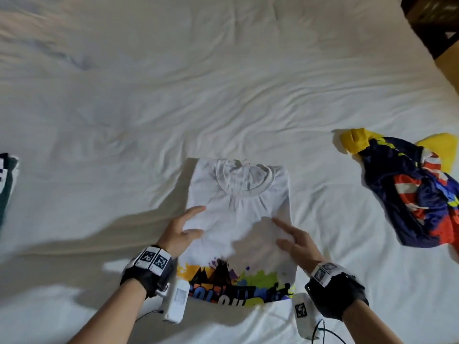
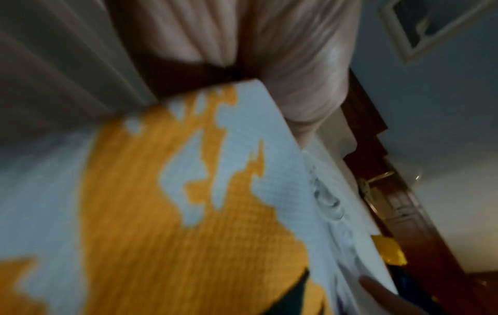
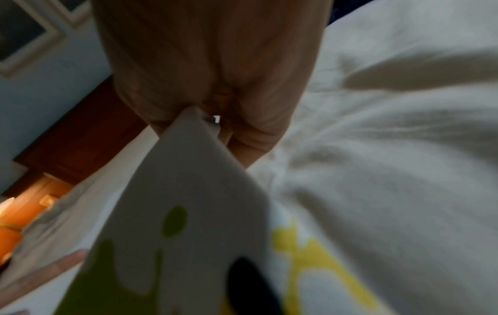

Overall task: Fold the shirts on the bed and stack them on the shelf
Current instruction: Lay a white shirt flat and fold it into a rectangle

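A white T-shirt (image 1: 243,194) with a colourful print lies on the bed in front of me, collar away from me, sides folded in. Its lower part is doubled up over the chest, so the print sits at the near fold. My left hand (image 1: 188,227) pinches the raised edge on the left, thumb under and fingers over. At the right, my right hand (image 1: 290,237) pinches the other corner. The left wrist view shows printed cloth (image 2: 188,191) running into the left hand (image 2: 296,64). A cloth corner (image 3: 188,181) is nipped in the right hand (image 3: 215,64).
A crumpled navy, yellow and orange shirt (image 1: 417,189) lies on the white sheet (image 1: 223,83) to the right. A dark green and white garment (image 1: 6,180) shows at the left edge. Dark wooden furniture (image 1: 434,26) stands beyond the bed's far right corner.
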`<state>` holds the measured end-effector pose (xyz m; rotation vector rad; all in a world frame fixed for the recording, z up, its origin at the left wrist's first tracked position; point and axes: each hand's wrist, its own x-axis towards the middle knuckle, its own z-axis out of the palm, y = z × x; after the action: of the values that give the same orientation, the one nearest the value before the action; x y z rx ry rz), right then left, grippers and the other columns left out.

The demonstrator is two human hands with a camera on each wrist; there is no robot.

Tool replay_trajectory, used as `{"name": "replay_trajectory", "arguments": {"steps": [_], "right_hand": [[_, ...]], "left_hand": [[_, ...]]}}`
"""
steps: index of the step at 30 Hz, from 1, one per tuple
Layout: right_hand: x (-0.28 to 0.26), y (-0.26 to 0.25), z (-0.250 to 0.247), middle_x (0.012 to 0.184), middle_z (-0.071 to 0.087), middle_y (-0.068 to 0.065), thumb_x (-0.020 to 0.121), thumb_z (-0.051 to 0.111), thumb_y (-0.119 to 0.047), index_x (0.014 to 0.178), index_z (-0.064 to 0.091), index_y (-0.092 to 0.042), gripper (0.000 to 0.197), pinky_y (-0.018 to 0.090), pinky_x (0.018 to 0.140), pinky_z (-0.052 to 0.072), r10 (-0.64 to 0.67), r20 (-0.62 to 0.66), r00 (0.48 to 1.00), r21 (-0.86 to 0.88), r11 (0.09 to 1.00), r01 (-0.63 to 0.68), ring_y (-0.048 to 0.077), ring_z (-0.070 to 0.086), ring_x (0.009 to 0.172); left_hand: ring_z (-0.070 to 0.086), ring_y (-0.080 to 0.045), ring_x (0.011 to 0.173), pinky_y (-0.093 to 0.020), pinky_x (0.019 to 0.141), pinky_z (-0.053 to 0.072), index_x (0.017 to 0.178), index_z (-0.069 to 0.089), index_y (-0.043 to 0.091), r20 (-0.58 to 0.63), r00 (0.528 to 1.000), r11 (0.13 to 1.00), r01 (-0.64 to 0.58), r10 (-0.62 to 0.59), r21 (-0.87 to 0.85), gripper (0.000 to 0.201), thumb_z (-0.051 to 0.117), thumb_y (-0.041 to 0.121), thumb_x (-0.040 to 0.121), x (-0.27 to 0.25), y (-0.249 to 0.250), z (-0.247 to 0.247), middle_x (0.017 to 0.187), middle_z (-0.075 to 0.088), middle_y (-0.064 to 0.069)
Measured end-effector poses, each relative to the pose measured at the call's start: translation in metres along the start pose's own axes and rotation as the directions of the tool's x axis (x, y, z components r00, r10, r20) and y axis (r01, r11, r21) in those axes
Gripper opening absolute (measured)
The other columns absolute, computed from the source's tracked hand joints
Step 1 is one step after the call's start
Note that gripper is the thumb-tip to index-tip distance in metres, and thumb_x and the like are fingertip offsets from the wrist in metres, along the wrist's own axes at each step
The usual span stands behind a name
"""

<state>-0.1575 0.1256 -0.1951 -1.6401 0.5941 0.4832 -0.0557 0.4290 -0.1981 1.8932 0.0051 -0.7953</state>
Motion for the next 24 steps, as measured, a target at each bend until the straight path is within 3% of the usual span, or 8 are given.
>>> {"name": "replay_trajectory", "arguments": {"steps": [5, 10, 13, 16, 18, 20, 22, 24], "right_hand": [[-0.015, -0.034, 0.033, 0.12, 0.068, -0.001, 0.085, 0.056, 0.012, 0.133, 0.057, -0.023, 0.06, 0.03, 0.082, 0.057, -0.004, 0.037, 0.999, 0.182, 0.983, -0.002, 0.016, 0.066, 0.107], [-0.037, -0.087, 0.107, 0.12, 0.069, 0.002, 0.086, 0.058, 0.008, 0.131, 0.059, -0.023, 0.054, 0.034, 0.077, 0.058, -0.065, 0.129, 0.989, 0.294, 0.955, 0.025, 0.023, 0.066, 0.108], [-0.045, -0.116, 0.176, 0.117, 0.07, -0.001, 0.085, 0.059, 0.006, 0.13, 0.058, -0.023, 0.053, 0.035, 0.079, 0.058, -0.119, 0.214, 0.969, 0.31, 0.949, 0.048, 0.021, 0.067, 0.108], [-0.048, -0.141, 0.26, 0.119, 0.069, -0.007, 0.077, 0.073, -0.009, 0.127, 0.06, -0.026, 0.054, 0.03, 0.079, 0.057, -0.179, 0.299, 0.937, 0.317, 0.945, 0.079, 0.014, 0.066, 0.108], [-0.042, -0.153, 0.319, 0.122, 0.068, -0.007, 0.072, 0.084, -0.018, 0.127, 0.059, -0.027, 0.062, 0.028, 0.081, 0.056, -0.226, 0.331, 0.916, 0.292, 0.948, 0.128, 0.011, 0.065, 0.109], [-0.034, -0.167, 0.379, 0.124, 0.066, -0.005, 0.081, 0.075, -0.004, 0.129, 0.057, -0.028, 0.057, 0.029, 0.086, 0.055, -0.278, 0.336, 0.9, 0.24, 0.949, 0.203, 0.007, 0.065, 0.107], [-0.025, -0.189, 0.435, 0.121, 0.065, -0.009, 0.087, 0.061, 0.009, 0.135, 0.052, -0.024, 0.059, 0.03, 0.089, 0.054, -0.296, 0.376, 0.878, 0.242, 0.946, 0.215, 0.005, 0.066, 0.102], [-0.016, -0.219, 0.485, 0.117, 0.064, -0.011, 0.089, 0.056, 0.012, 0.14, 0.047, -0.019, 0.06, 0.029, 0.089, 0.054, -0.33, 0.415, 0.848, 0.267, 0.935, 0.233, 0.003, 0.066, 0.095]], "left_hand": [[0.034, 0.008, 0.134, 0.005, 0.083, 0.033, 0.135, 0.053, 0.032, -0.018, 0.999, 0.993, -0.037, 0.035, -0.112, 0.064, 0.062, -0.006, 0.084, -0.024, 0.011, -0.041, 0.145, 0.042, 0.018], [0.035, 0.035, 0.109, 0.005, 0.078, 0.034, 0.134, 0.054, 0.031, -0.06, 0.998, 0.984, -0.04, 0.03, -0.174, 0.065, 0.06, -0.009, 0.083, -0.069, 0.009, -0.121, 0.137, 0.044, 0.025], [0.034, 0.032, 0.113, 0.004, 0.081, 0.036, 0.129, 0.054, 0.039, -0.1, 0.995, 0.982, -0.021, 0.002, -0.186, 0.065, 0.06, -0.007, 0.084, -0.11, -0.005, -0.186, 0.133, 0.043, 0.034], [0.04, 0.028, 0.113, -0.002, 0.086, 0.038, 0.128, 0.055, 0.04, -0.174, 0.984, 0.982, 0.002, -0.036, -0.19, 0.063, 0.066, 0.001, 0.079, -0.159, -0.024, -0.261, 0.131, 0.044, 0.036], [0.055, 0.013, 0.101, -0.011, 0.091, 0.038, 0.127, 0.057, 0.042, -0.217, 0.973, 0.982, 0.041, -0.082, -0.187, 0.066, 0.07, 0.019, 0.066, -0.193, -0.035, -0.312, 0.125, 0.055, 0.032], [0.06, -0.002, 0.088, -0.014, 0.09, 0.038, 0.126, 0.059, 0.044, -0.275, 0.954, 0.982, 0.075, -0.122, -0.174, 0.069, 0.072, 0.026, 0.061, -0.223, -0.041, -0.36, 0.114, 0.064, 0.022], [0.064, 0.0, 0.087, -0.009, 0.09, 0.039, 0.126, 0.058, 0.043, -0.367, 0.92, 0.984, 0.086, -0.139, -0.158, 0.064, 0.073, 0.015, 0.07, -0.244, -0.045, -0.408, 0.119, 0.064, 0.018], [0.066, -0.003, 0.095, -0.018, 0.1, 0.037, 0.128, 0.058, 0.042, -0.441, 0.884, 0.986, 0.103, -0.153, -0.135, 0.065, 0.073, 0.012, 0.073, -0.255, -0.046, -0.456, 0.127, 0.061, 0.009]]}}
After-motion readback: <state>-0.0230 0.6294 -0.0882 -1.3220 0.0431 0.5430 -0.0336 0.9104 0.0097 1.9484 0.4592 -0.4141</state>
